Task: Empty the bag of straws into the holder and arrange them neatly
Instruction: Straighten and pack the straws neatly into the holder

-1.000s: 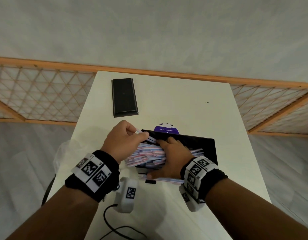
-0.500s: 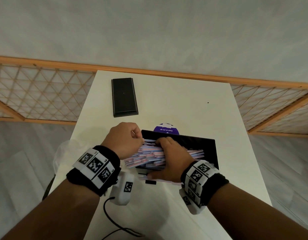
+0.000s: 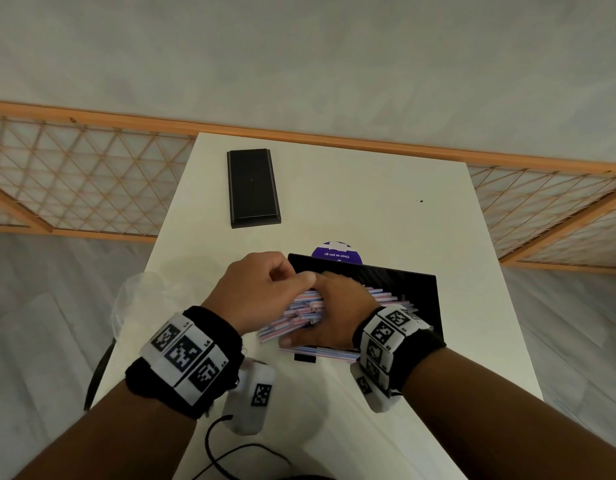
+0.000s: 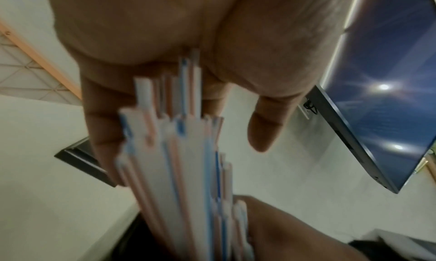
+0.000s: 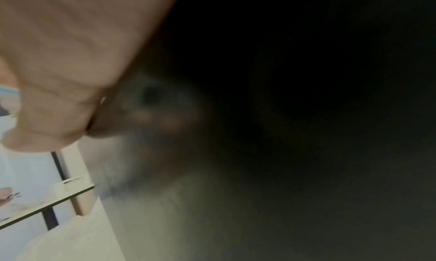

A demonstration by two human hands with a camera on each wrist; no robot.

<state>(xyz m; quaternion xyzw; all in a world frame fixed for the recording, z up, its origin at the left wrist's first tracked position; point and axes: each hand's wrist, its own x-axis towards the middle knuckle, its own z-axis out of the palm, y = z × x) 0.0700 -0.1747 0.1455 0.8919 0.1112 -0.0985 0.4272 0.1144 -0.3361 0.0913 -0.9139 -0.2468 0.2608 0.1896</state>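
Note:
A bundle of paper-wrapped pink and blue straws (image 3: 292, 315) lies across the black straw holder (image 3: 422, 299) and sticks out over its left end. My left hand (image 3: 285, 277) is curled round the straws' left ends. In the left wrist view the straws (image 4: 188, 190) run from the palm, with the left hand (image 4: 181, 127) cupped round them. My right hand (image 3: 334, 306) lies over the bundle inside the holder, fingers on the far side, thumb on the near side. A few more straws (image 3: 320, 351) lie under it at the holder's front. The right wrist view is dark and blurred.
The holder's black lid (image 3: 252, 187) lies at the far left of the white table (image 3: 386, 202). A purple round sticker (image 3: 336, 254) shows behind the holder. A clear plastic bag (image 3: 133, 299) sits at the table's left edge. A wooden lattice rail (image 3: 74, 174) runs behind.
My left hand has slid right along the straw ends and now touches the right hand's fingers. The right hand stays on the bundle in the holder.

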